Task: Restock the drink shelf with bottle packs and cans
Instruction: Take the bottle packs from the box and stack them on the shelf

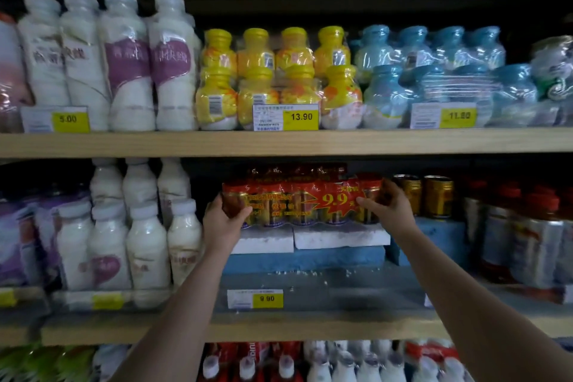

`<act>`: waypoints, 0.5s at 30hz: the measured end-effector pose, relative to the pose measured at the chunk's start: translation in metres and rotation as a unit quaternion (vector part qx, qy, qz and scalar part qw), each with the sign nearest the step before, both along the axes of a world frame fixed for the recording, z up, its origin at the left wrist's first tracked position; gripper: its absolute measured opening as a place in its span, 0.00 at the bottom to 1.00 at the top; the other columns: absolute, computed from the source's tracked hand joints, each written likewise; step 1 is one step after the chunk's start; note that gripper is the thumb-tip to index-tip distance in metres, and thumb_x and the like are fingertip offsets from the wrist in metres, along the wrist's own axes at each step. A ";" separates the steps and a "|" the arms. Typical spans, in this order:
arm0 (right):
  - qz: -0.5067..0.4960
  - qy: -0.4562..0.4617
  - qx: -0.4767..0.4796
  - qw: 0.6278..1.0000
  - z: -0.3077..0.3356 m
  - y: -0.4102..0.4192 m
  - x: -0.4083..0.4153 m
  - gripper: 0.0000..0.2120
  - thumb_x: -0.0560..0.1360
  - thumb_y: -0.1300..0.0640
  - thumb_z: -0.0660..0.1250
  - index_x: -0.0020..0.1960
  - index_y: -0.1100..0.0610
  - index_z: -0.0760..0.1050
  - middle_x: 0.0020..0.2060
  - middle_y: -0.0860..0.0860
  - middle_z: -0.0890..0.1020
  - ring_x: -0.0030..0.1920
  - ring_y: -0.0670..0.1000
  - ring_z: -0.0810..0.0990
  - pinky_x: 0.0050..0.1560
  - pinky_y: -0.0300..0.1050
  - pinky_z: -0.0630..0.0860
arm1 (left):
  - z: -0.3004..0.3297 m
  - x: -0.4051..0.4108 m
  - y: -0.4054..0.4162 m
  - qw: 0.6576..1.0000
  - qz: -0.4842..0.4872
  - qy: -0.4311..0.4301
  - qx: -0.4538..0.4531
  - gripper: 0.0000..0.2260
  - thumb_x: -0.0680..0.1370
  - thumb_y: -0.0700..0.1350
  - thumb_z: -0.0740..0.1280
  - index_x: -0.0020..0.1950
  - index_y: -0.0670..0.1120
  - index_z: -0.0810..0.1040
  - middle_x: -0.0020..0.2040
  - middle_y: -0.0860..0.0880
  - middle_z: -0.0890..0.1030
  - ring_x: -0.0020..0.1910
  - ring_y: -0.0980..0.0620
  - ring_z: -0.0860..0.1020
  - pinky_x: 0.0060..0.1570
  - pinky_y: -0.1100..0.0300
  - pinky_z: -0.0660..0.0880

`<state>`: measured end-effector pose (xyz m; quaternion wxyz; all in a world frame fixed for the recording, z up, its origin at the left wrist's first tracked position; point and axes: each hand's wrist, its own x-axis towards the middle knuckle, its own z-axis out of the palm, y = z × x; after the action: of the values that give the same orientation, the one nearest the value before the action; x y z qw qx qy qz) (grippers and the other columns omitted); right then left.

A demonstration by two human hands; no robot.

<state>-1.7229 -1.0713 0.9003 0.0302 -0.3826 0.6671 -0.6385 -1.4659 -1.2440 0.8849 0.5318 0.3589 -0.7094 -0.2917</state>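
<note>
The can pack [302,201] is gripped at either end by the left hand [224,220] and right hand [389,206], fingers curled, resting on white foam blocks [341,237] on the middle shelf [279,327]. Placement is judged nearly complete; release remains.

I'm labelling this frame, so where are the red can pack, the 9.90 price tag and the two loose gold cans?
red can pack [305,200]: head view, on its front wrap beside the 9.9 print.
9.90 price tag [267,298]: head view, on its yellow part.
loose gold cans [437,195]: head view, on the right can's body.
</note>
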 end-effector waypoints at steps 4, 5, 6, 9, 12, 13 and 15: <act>-0.014 0.001 0.021 1.000 -0.016 -0.015 -0.008 0.39 0.65 0.48 0.75 0.71 0.55 0.62 0.62 0.55 0.74 0.60 0.56 0.75 0.60 0.59 0.75 | -0.019 -0.007 -0.017 1.000 0.010 -0.016 0.020 0.23 0.71 0.51 0.71 0.62 0.44 0.73 0.55 0.43 0.79 0.54 0.44 0.77 0.52 0.56 0.72; -0.013 0.003 0.028 1.000 -0.021 -0.017 -0.011 0.39 0.65 0.47 0.75 0.70 0.54 0.63 0.62 0.55 0.74 0.60 0.56 0.76 0.59 0.60 0.75 | -0.023 -0.008 -0.019 0.999 0.017 -0.023 0.017 0.23 0.71 0.52 0.71 0.62 0.45 0.73 0.55 0.43 0.79 0.53 0.44 0.78 0.52 0.56 0.73; -0.011 0.001 0.034 0.999 -0.024 -0.018 -0.012 0.37 0.65 0.46 0.74 0.70 0.53 0.65 0.61 0.55 0.75 0.59 0.56 0.76 0.59 0.60 0.75 | -0.025 -0.009 -0.020 0.999 0.023 -0.030 0.010 0.24 0.71 0.53 0.71 0.63 0.45 0.72 0.55 0.43 0.79 0.53 0.44 0.78 0.52 0.54 0.74; -0.004 -0.003 0.033 0.999 -0.031 -0.019 -0.014 0.33 0.67 0.47 0.73 0.69 0.51 0.65 0.62 0.54 0.75 0.60 0.55 0.76 0.59 0.60 0.75 | -0.029 -0.013 -0.018 0.998 0.046 -0.045 -0.009 0.27 0.71 0.54 0.70 0.66 0.44 0.69 0.57 0.42 0.78 0.55 0.42 0.77 0.54 0.50 0.75; -0.013 0.009 0.046 0.999 -0.030 -0.016 -0.012 0.34 0.66 0.45 0.73 0.69 0.50 0.65 0.61 0.53 0.75 0.59 0.54 0.76 0.59 0.60 0.76 | -0.029 -0.013 -0.016 0.997 0.058 -0.055 -0.009 0.30 0.71 0.55 0.69 0.68 0.44 0.67 0.59 0.41 0.77 0.57 0.41 0.76 0.55 0.49 0.74; -0.015 0.015 0.052 0.998 -0.030 -0.016 -0.012 0.34 0.66 0.45 0.72 0.69 0.50 0.65 0.62 0.53 0.75 0.59 0.54 0.76 0.59 0.60 0.76 | -0.029 -0.013 -0.015 0.997 0.060 -0.055 -0.007 0.30 0.71 0.55 0.69 0.69 0.44 0.66 0.60 0.41 0.76 0.58 0.40 0.75 0.55 0.48 0.74; -0.015 0.021 0.070 0.997 -0.027 -0.013 -0.010 0.35 0.67 0.44 0.72 0.69 0.51 0.64 0.63 0.53 0.74 0.60 0.54 0.76 0.60 0.60 0.75 | -0.030 -0.015 -0.008 0.996 0.071 -0.058 -0.007 0.32 0.72 0.56 0.67 0.71 0.44 0.62 0.63 0.40 0.74 0.61 0.40 0.73 0.57 0.46 0.73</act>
<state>-1.7331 -1.0845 0.8730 0.0328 -0.3831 0.7161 -0.5826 -1.4804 -1.2522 0.8545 0.5117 0.4210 -0.7136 -0.2273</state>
